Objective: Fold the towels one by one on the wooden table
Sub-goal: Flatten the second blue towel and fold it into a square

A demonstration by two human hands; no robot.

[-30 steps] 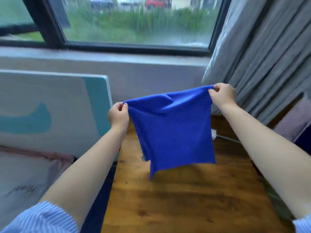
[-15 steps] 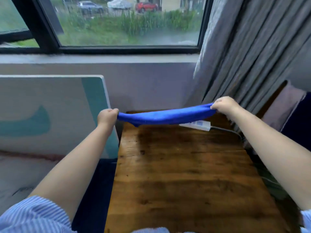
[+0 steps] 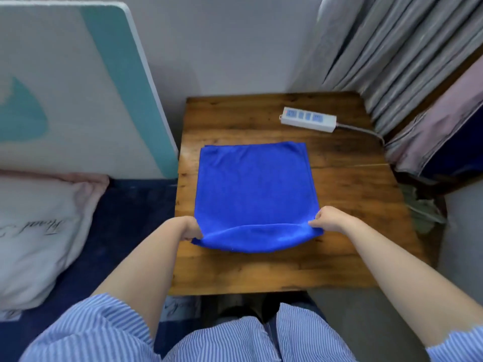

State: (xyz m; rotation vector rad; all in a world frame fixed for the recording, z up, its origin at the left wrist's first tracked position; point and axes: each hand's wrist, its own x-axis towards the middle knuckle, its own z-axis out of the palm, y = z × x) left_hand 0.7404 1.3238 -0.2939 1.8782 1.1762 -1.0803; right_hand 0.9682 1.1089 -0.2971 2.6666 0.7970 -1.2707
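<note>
Far left: pillow (image 3: 34,226) on dark bedding, headboard (image 3: 78,82) standing behind it. Left hand (image 3: 192,227) pinching the towel's near left corner. Blue towel (image 3: 252,189) spread flat on the table (image 3: 347,205), near edge lifted slightly and bulging between both hands. Right hand (image 3: 328,218) pinching the near right corner. Power strip (image 3: 308,119) lying at the table's far right, apart from the towel. Curtain (image 3: 392,48) hanging at right.

Perhaps unreadable script on pillow (image 3: 39,231)
</note>
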